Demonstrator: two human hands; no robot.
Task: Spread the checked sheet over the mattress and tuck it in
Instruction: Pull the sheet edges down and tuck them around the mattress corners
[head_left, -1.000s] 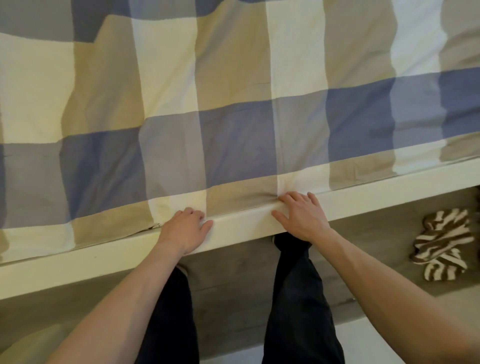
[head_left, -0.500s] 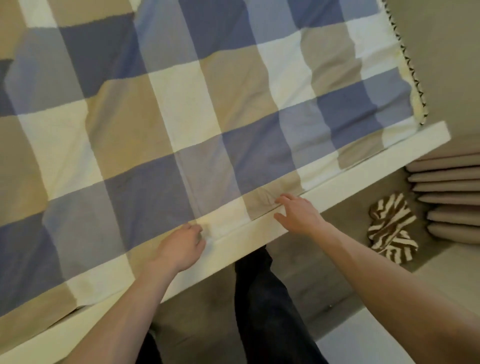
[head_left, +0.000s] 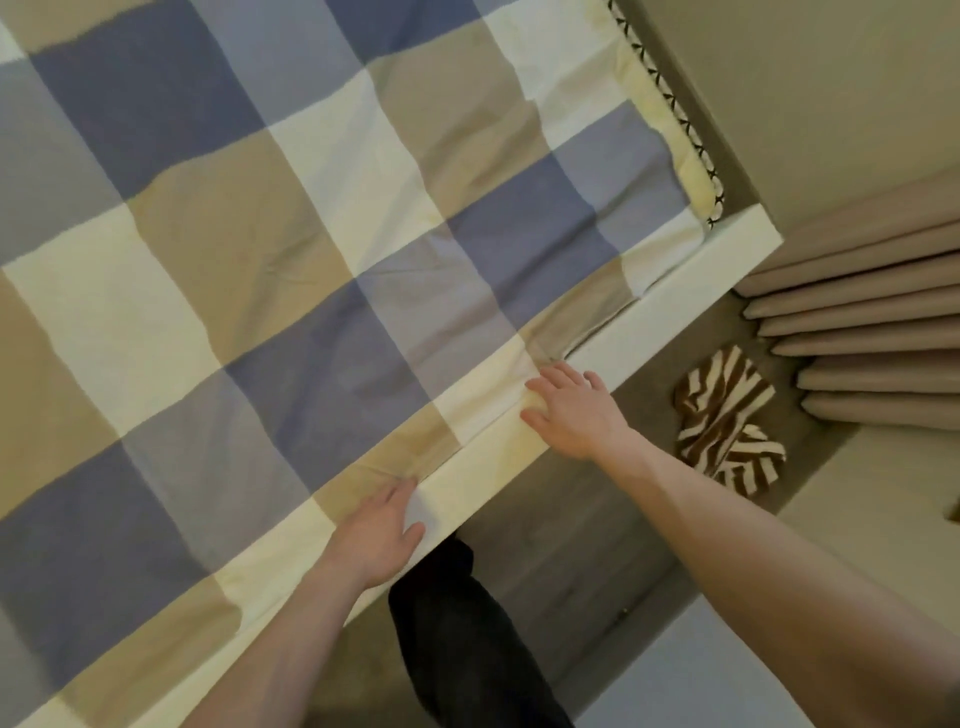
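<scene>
While checked sheet (head_left: 260, 260) lies spread over mattress (head_left: 696, 176), left hand (head_left: 376, 535) and right hand (head_left: 571, 410) press near edge down beside bed rail (head_left: 675, 296), each grip flat, fingers straight, clasping nothing. Risk: push drags cloth, baring far right mattress corner; loose edge rightward bunches.

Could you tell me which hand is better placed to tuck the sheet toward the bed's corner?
Probably the right hand: it lies flat beside the loose checked sheet; the left hand is farther from that corner.
</scene>
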